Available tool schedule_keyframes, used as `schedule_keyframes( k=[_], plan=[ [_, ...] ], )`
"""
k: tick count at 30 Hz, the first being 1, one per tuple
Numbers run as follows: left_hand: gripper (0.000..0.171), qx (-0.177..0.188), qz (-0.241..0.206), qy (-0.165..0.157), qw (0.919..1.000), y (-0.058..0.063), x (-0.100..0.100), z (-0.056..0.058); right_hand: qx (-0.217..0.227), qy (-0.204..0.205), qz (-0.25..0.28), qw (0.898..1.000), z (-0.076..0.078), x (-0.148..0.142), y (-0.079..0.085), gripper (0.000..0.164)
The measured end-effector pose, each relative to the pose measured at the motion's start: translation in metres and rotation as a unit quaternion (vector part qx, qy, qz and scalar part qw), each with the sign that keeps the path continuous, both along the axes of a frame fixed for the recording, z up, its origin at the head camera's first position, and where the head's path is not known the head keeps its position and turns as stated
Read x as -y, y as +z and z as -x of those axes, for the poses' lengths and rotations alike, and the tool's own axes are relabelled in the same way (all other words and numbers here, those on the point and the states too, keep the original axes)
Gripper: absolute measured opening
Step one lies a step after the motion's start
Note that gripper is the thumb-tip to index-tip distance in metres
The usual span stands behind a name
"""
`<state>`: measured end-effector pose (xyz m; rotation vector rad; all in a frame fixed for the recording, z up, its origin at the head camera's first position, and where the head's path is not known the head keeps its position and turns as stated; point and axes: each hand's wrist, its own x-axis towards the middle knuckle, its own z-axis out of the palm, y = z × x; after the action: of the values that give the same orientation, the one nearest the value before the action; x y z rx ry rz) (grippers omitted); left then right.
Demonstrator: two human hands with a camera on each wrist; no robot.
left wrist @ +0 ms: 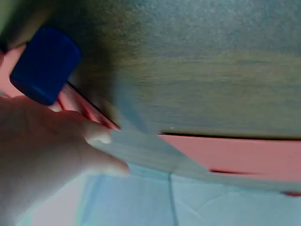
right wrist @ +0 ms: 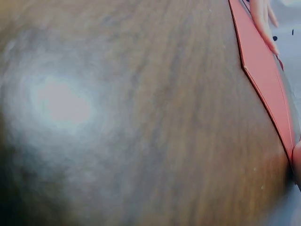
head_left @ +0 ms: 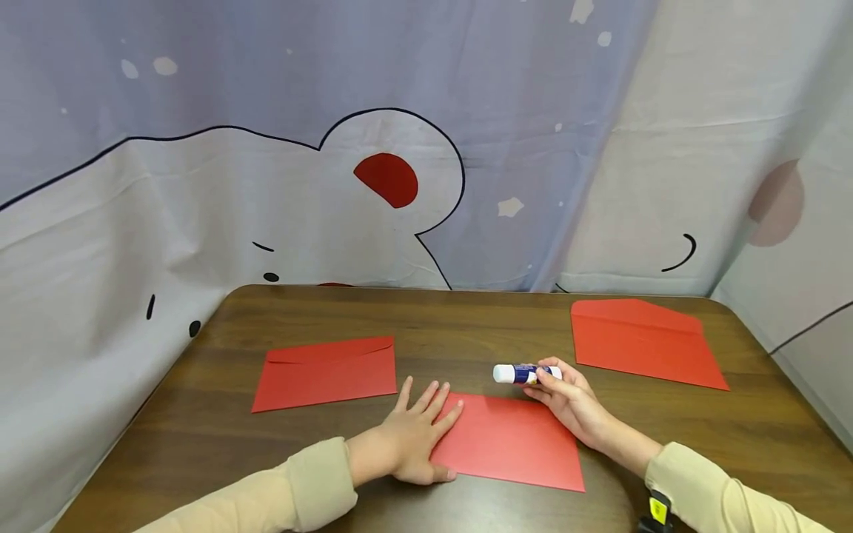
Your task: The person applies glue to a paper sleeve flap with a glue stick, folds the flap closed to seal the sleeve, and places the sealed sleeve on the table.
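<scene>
My left hand [head_left: 415,435] rests with spread fingers on the left part of a red envelope [head_left: 509,442], which lies on the table in front of me. Above that envelope's upper right edge, my right hand [head_left: 576,403] grips a white glue stick [head_left: 525,374] with a blue label. The stick points left; whether it is capped I cannot tell. A dark blue cylinder [left wrist: 45,66] shows beside the left hand [left wrist: 51,150] in the left wrist view, its kind unclear. The right wrist view holds mostly tabletop, with the envelope [right wrist: 265,77] along its right side.
Another red envelope [head_left: 326,376] with its flap folded down lies to the left. A third [head_left: 646,348] lies at the back right, its flap unfolded away from me. The brown wooden table [head_left: 460,318] ends at a patterned curtain [head_left: 520,148].
</scene>
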<state>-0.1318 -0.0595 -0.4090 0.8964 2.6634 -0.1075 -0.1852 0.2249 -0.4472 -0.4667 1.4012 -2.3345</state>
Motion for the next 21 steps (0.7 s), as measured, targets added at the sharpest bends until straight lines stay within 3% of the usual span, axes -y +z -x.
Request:
schedule_keyframes(
  k=[3,7,18,21],
  plan=[
    [0.1,-0.025,0.023,0.01,0.9994,-0.001,0.001,-0.004,0.0,-0.001,-0.002,1.0,-0.001,0.001,-0.001,0.013],
    [0.1,-0.028,0.029,0.012,0.9991,0.0,0.004,-0.005,-0.002,-0.003,-0.006,1.0,0.0,0.001,-0.002,0.013],
    [0.097,0.016,-0.029,0.035,0.9988,0.002,0.01,0.002,-0.013,0.003,0.01,1.0,0.001,0.0,-0.001,0.014],
    [0.099,0.013,-0.044,0.032,0.9984,0.0,0.013,0.003,-0.012,0.007,0.01,1.0,0.001,0.0,-0.002,0.014]
  ],
)
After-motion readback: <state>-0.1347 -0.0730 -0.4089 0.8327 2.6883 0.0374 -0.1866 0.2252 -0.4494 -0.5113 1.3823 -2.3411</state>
